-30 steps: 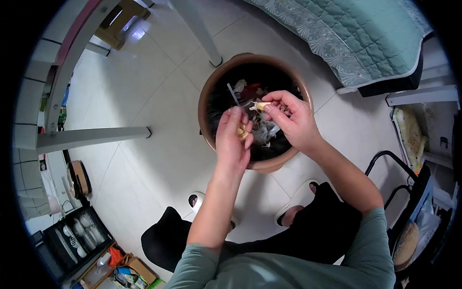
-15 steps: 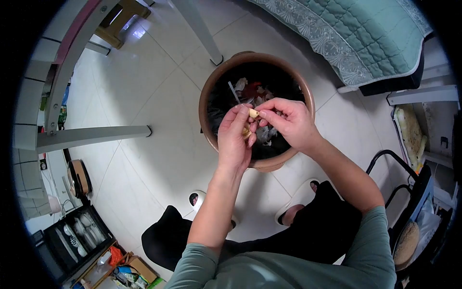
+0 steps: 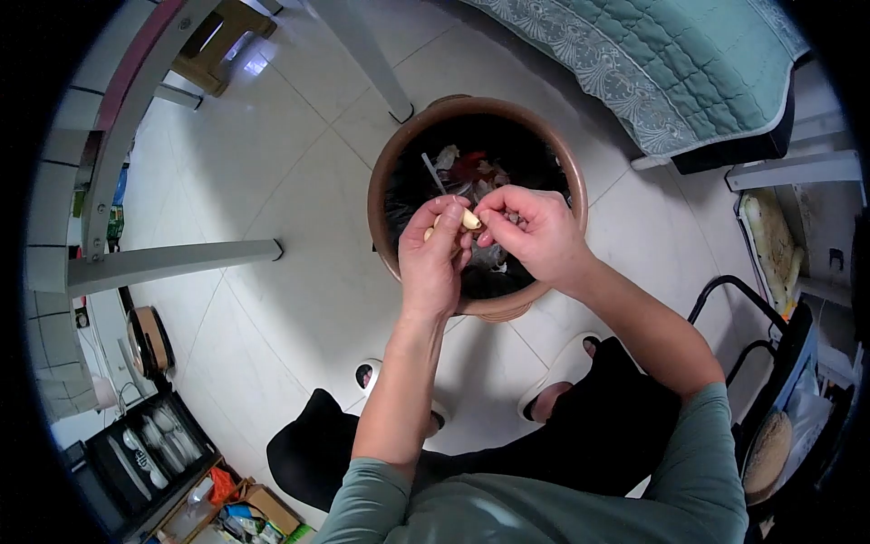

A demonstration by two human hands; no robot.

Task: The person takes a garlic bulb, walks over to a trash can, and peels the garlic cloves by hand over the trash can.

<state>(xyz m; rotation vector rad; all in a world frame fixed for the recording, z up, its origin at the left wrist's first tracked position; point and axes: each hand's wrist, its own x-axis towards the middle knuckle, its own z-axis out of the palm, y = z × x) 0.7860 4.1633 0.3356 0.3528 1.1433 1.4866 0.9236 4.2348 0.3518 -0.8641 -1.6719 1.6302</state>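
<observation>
Over the bin, my left hand [image 3: 430, 263] is closed on a pale yellow garlic clove [image 3: 470, 219], held between thumb and fingers with one end sticking out to the right. Another pale yellow bit shows at the left edge of that hand, partly hidden by the thumb. My right hand [image 3: 536, 238] is closed in a pinch close to the clove's free end; whatever sits between its fingertips is too small to make out. Below both hands stands a round brown bin [image 3: 385, 172] lined with a black bag, holding papery scraps, something red and a whitish stick [image 3: 432, 172].
Grey table legs [image 3: 181, 265] rise at left and behind the bin. A bed with a green quilted cover [image 3: 671, 82] is at upper right. A black-framed cart [image 3: 770, 390] stands at right, and a dish box [image 3: 145, 453] at lower left.
Both hands have shifted slightly left, and the bin also sits a little further left in view. The right fingertips have moved slightly off the clove's end, which shows more plainly.
</observation>
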